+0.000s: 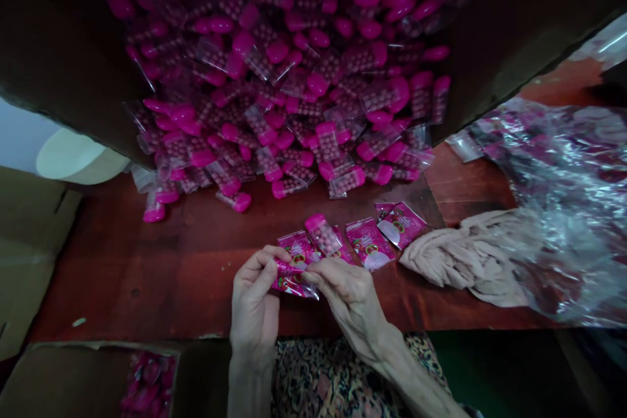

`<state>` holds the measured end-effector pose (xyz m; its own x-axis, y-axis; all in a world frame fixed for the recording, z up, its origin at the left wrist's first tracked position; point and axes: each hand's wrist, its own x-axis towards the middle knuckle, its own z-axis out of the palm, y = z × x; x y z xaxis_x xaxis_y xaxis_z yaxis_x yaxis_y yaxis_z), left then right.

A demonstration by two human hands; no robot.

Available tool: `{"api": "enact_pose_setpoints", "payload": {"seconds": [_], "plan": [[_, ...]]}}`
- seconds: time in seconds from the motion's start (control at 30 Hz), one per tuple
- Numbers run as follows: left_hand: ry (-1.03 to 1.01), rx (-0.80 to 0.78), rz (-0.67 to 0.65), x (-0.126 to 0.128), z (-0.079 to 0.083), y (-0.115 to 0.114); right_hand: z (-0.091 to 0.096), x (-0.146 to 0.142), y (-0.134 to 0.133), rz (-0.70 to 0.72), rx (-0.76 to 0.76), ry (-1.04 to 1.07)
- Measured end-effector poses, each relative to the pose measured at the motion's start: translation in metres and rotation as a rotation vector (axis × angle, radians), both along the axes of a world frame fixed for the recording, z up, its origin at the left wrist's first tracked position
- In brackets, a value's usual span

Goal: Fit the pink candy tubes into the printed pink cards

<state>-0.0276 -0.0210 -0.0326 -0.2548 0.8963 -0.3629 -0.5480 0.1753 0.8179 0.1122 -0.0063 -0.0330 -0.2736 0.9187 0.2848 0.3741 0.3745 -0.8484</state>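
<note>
Dim, shadowy light; edges warped, corners perhaps soft.

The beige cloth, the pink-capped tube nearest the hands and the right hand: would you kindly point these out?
Beige cloth (pixel 465 261): head view, crumpled middle.
Pink-capped tube (pixel 326 238): head view, clear body.
Right hand (pixel 347 297): head view, back of hand.

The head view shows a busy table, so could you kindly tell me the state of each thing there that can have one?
Foil sachet: held between both hands, creased.
Left hand: closed on the sachet.
Right hand: pinching the sachet.
Other sachets: lying flat, side by side.
Pink-capped tubes: heaped, many overlapping.
Beige cloth: crumpled.
Clear plastic sheeting: crumpled.
</note>
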Motion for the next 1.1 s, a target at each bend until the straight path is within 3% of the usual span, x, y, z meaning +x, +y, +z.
{"api": "enact_pose_setpoints", "payload": {"seconds": [0.13, 0.23, 0.33, 0.43, 0.6, 0.87, 1.1], "plan": [[-0.036, 0.05, 0.06, 0.002, 0.0, -0.001, 0.007, 0.008, 0.004, -0.116, -0.112, 0.047], [0.024, 0.05, 0.021, 0.006, 0.0, -0.004, 0.012, 0.008, 0.006, -0.086, -0.097, 0.044], [0.078, 0.045, 0.078, 0.01, 0.004, -0.005, 0.014, 0.002, 0.005, -0.037, -0.087, 0.06], [0.104, 0.076, 0.135, 0.01, 0.006, -0.004, 0.013, -0.003, 0.002, -0.069, -0.086, 0.075], [0.115, 0.117, 0.116, 0.003, 0.004, -0.003, 0.008, -0.003, 0.0, -0.108, -0.109, 0.074], [0.147, -0.023, 0.115, 0.008, -0.001, -0.008, 0.002, -0.003, 0.0, -0.114, -0.03, 0.089], [0.131, -0.066, 0.122, 0.013, 0.002, -0.007, -0.002, -0.001, -0.004, -0.134, -0.154, 0.123]]}}
